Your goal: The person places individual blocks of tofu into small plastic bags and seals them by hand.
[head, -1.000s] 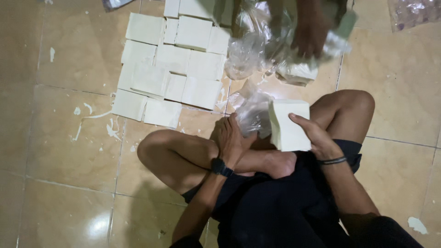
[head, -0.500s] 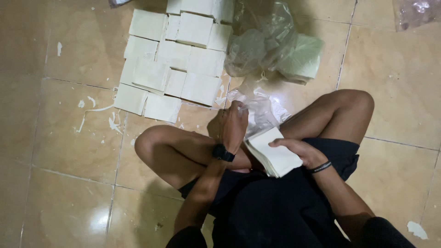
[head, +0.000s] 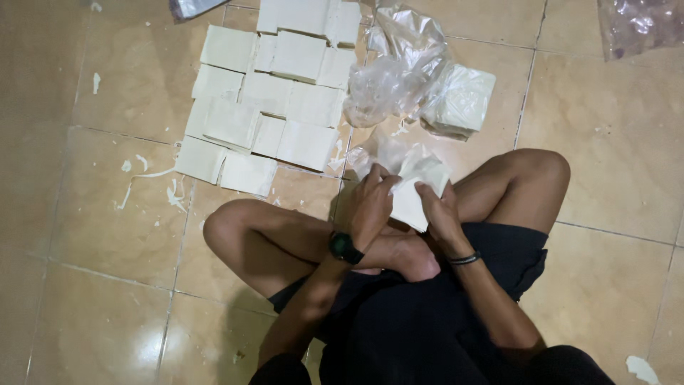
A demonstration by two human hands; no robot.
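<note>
White stack [head: 413, 196] in both hands' grip

L hand [head: 372, 207], R hand [head: 438, 214] together, gripping

clear bag [head: 399, 78] | white packs [head: 271, 107] (rows, on floor)

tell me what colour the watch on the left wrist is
Black, band and face alike. The watch shows plainly in the head view, the only one.
</note>
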